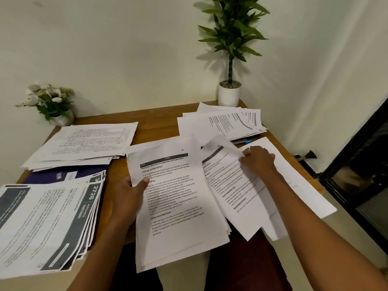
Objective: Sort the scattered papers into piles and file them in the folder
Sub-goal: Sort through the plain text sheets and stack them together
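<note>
Landmark: the held stack [178, 206], printed sheets headed "INITIAL SCENE SETUP", lifted over the near edge of the wooden surface [155, 127].

Hidden/cut off: far left of the stack, the fanned "2726 KITCHEN" pile [48, 223] runs out of view at the left edge. The blue folder [60, 175] lies just beyond that pile, mostly buried; only a strip with a label shows. Small print there unreadable. The lower part of the stack hides the lap and the surface's near edge.

Left of the stack, further back: a text-sheet pile [84, 143] overlapping the folder. Behind it, a small flower pot [52, 103] at the wall.

Left hand [128, 194]: grip closed on the stack's left edge, thumb on top.

Right hand [259, 158]: grip pinched on the top corner of a loose sheet [235, 192] peeled rightward off the stack.

Right of the stack: blank sheets [294, 179] overhanging the surface's right edge. Behind the stack, to the right, another printed pile [228, 124]; a blue item under it, too hidden to identify. Tall potted plant [230, 89] at the back corner.

Open room: bare wood only in a strip behind the stack.
</note>
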Motion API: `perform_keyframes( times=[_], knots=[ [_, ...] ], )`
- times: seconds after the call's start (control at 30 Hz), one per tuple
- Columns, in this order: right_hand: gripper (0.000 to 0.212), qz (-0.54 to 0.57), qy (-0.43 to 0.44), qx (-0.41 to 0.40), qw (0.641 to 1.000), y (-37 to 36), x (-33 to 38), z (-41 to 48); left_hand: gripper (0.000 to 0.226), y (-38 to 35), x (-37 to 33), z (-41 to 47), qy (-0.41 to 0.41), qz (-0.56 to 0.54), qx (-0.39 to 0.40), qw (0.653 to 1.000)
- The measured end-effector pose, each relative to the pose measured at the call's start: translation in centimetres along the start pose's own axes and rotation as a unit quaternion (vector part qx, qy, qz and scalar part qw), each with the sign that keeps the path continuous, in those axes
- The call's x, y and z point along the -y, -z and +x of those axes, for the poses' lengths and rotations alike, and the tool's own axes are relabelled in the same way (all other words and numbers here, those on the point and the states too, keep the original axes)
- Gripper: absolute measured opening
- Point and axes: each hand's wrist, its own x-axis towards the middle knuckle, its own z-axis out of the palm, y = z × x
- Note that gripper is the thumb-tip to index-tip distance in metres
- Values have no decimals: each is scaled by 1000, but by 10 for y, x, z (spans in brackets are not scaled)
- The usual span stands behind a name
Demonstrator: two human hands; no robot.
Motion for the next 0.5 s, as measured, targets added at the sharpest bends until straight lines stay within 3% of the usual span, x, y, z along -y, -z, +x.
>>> perform_keyframes(
  times=[0.13, 0.23, 0.37, 0.5],
  knots=[
    [22, 66, 39, -15, 997, 4, 0, -4, 16, 9, -1, 10, 67, -96, 26, 993],
    [30, 148, 79, -11, 986, 13, 13, -12, 17, 14, 2, 13, 92, -132, 40, 986],
    [33, 192, 130, 40, 972, 9, 42, -32, 16, 11, 1, 8, 100, -148, 30, 983],
    [32, 219, 108, 119, 962, -29, 60, -54, 14, 4, -6, 9, 93, -106, -1, 990]
  ],
)
